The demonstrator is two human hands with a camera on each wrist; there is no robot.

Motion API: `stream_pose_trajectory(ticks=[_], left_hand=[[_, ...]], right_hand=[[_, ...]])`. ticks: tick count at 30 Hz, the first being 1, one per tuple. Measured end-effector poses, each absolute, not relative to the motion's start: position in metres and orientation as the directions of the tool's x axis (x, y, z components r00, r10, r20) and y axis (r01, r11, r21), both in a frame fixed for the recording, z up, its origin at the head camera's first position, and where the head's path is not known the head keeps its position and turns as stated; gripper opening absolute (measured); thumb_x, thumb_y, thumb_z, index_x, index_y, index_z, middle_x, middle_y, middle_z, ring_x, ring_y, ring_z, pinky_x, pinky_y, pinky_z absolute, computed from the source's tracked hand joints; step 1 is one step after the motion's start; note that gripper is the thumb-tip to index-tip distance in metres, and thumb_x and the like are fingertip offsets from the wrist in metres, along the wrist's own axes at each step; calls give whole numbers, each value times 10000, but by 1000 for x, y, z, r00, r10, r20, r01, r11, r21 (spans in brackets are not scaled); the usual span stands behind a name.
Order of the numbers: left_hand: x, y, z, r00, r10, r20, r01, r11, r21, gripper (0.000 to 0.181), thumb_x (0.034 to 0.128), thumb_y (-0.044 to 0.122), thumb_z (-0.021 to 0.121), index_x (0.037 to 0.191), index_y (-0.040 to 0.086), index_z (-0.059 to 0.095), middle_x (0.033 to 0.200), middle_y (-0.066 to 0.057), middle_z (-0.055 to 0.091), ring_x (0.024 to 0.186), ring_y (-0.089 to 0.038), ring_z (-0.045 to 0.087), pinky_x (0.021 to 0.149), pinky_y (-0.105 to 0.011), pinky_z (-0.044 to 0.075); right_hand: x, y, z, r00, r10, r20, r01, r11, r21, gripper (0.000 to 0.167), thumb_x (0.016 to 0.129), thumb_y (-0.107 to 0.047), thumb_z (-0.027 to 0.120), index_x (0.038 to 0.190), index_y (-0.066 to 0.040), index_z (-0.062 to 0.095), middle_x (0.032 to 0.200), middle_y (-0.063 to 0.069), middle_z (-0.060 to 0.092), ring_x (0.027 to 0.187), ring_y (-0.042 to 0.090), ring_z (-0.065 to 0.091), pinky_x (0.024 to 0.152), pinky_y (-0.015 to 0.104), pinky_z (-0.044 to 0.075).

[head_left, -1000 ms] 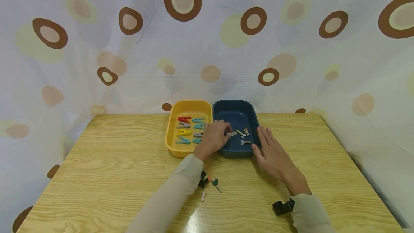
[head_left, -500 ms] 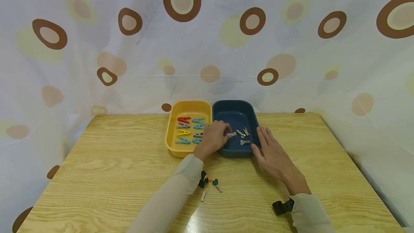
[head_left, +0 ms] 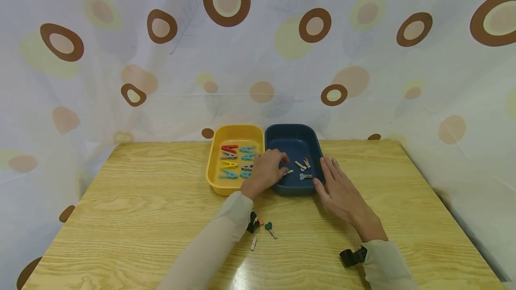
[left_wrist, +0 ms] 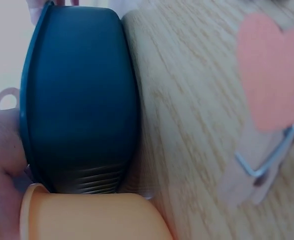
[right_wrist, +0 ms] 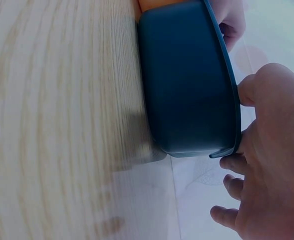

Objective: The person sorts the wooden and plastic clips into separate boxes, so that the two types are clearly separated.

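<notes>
My left hand point(head_left: 264, 169) reaches over the near left rim of the blue tray point(head_left: 292, 147), its curled fingertips at a small wooden clothespin point(head_left: 288, 172) that they partly hide. Several more small wooden clothespins lie in that tray, one with a grey heart point(head_left: 305, 176). My right hand point(head_left: 340, 191) rests against the tray's right rim with its fingers extended. In the right wrist view the thumb of the right hand point(right_wrist: 277, 135) touches the rim. The left wrist view shows part of the left hand point(left_wrist: 4, 170) at the rim, fingertips hidden.
Against the blue tray stands a yellow tray point(head_left: 215, 164) holding several plastic clothespins in two columns. In front lie small wooden clothespins, including one with a green heart point(head_left: 269, 227) and one with an orange heart point(left_wrist: 272, 75). A patterned cloth point(head_left: 258, 57) hangs behind the table.
The clothespin at my left fingertips has shifted slightly toward the tray's near side. The left hand has barely moved, and the right hand stays on the rim.
</notes>
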State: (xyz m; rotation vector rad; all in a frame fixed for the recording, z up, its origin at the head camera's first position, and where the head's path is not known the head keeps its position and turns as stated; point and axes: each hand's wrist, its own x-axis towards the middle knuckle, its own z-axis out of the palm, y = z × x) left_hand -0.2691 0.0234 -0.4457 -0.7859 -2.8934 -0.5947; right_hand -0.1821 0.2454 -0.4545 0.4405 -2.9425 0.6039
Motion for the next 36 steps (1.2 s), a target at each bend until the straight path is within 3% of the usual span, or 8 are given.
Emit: stream_pose_trajectory(ticks=[18,21,31,36], left_hand=[[-245,8,-422,-825,513,237,565,727,391,200,960,239,760,1152,182,767,1120,31,706,1091,-216,635,1009,-533,442],[-239,2,-421,-810,529,253,584,693,423,204,960,227,760,1152,159,765,1121,15,709,1090,-222,639,1002,-500,456],[-219,-15,-420,-761,567,316,644,602,472,198,961,223,758,1141,139,762,1095,-9,711,1011,-217,656,898,-378,514],[-207,-24,-421,-748,570,339,653,544,527,180,955,189,763,1124,130,765,1082,-16,712,861,-205,622,791,-323,490]], right_hand=[[-184,247,-456,-954,-264,139,-298,882,-365,706,1121,-384,360,1620,57,124,1681,267,115,1545,461,78,1209,619,160],[-184,246,-455,-955,-264,136,-296,885,-360,705,1122,-383,357,1620,56,121,1684,262,110,1546,459,76,1212,613,156],[-186,247,-458,-953,-268,138,-300,884,-359,706,1123,-383,356,1619,60,120,1685,261,99,1550,446,56,1214,607,154],[-185,248,-458,-953,-270,140,-302,881,-363,706,1122,-381,357,1620,58,117,1686,259,98,1552,443,51,1214,607,155]])
